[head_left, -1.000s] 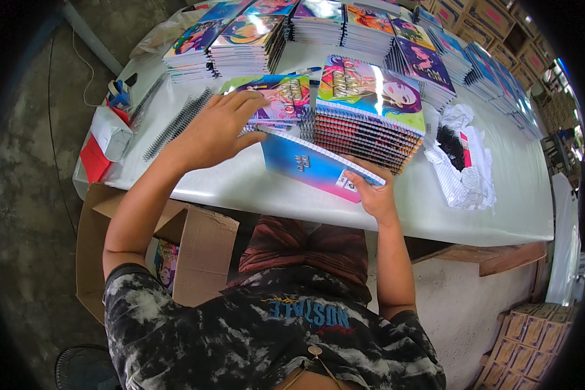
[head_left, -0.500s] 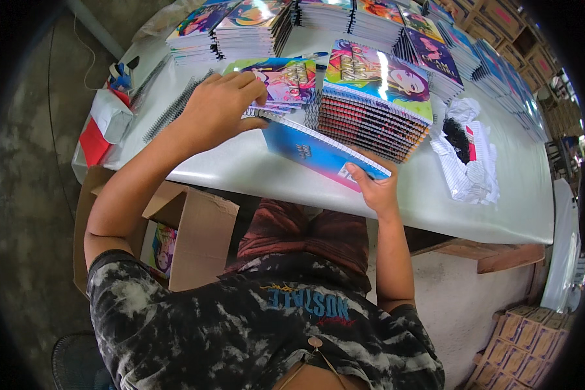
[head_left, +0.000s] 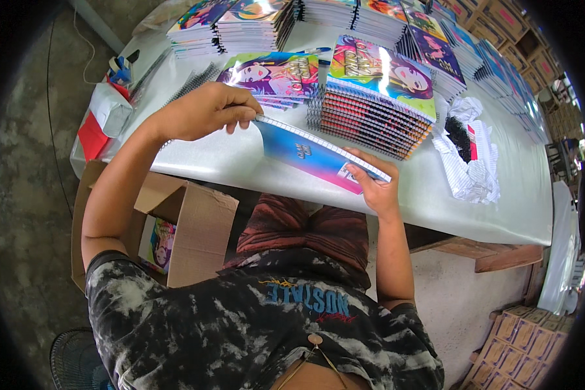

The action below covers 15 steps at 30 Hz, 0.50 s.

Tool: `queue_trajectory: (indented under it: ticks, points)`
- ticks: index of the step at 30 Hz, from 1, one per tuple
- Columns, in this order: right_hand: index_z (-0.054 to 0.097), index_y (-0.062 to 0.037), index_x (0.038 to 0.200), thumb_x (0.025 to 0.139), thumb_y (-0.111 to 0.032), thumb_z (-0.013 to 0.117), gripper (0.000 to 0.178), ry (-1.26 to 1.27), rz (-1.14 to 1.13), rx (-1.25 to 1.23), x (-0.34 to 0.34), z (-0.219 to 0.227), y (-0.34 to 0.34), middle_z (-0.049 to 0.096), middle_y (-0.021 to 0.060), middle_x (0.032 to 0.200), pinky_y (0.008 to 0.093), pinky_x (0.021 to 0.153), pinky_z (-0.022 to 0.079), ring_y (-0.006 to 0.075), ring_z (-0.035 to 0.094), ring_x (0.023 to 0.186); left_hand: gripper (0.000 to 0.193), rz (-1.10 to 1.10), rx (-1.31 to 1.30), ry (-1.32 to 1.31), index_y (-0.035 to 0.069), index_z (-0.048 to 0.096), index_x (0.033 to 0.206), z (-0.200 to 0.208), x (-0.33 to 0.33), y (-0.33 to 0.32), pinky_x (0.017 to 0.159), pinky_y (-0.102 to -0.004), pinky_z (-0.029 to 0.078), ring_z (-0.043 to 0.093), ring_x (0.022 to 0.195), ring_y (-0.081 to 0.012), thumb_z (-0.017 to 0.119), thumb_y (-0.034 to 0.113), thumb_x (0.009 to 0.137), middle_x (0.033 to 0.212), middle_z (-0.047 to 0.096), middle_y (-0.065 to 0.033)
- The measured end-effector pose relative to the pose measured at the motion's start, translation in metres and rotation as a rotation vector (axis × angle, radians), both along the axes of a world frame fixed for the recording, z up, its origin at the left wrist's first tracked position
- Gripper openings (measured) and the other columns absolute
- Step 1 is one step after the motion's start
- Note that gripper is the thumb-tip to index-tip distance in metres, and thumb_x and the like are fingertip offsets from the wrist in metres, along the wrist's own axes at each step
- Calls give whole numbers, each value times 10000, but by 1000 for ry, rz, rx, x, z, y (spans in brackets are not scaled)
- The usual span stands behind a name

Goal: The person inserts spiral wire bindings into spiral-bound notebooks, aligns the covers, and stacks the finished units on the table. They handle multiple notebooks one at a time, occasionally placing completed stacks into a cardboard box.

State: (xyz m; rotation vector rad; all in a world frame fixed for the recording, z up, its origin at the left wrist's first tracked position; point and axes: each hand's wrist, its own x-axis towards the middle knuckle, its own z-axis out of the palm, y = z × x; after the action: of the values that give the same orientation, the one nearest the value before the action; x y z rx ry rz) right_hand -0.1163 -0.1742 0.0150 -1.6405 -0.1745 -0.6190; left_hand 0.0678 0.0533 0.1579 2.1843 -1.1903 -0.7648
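I hold a blue and pink spiral notebook (head_left: 309, 156) tilted on edge above the white table (head_left: 429, 195). My left hand (head_left: 205, 110) pinches its upper left corner at the wire binding. My right hand (head_left: 377, 185) grips its lower right end. Just behind the notebook sits a thick stack of spiral notebooks (head_left: 374, 97) with a colourful cartoon cover. To the left of that stack lies a flatter pile of similar notebooks (head_left: 273, 75).
More notebook stacks (head_left: 253, 23) line the table's far side. Loose wire spirals (head_left: 192, 81) lie at the left, crumpled white paper and a black bundle (head_left: 468, 153) at the right. An open cardboard box (head_left: 169, 221) stands under the table edge; cartons (head_left: 513, 341) sit on the floor.
My left hand has come off the flat pile and closed on the notebook's binding corner. The notebook has lifted and swung toward me, both hands on it.
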Motion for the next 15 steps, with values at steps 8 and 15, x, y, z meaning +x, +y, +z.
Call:
queue_trajectory:
  ticks: [8,15]
  points:
    - [628,-3,1068,806,-2,615,263,51,3,57,-2,5,8,670,92,899,202,636,457,77,563,689,199,-200,-428,-667,-7,587,981,-24,1,3,718,-326,450,563,756,-229,596,120,828,816,593,-87]
    - [627,-1,1066,814,4,587,256,-22,-81,-151,-2,8,13,671,96,881,219,617,466,102,578,657,240,-133,-118,-846,52,572,1005,-7,-15,2,800,-392,427,536,927,-318,619,134,785,1001,577,-117]
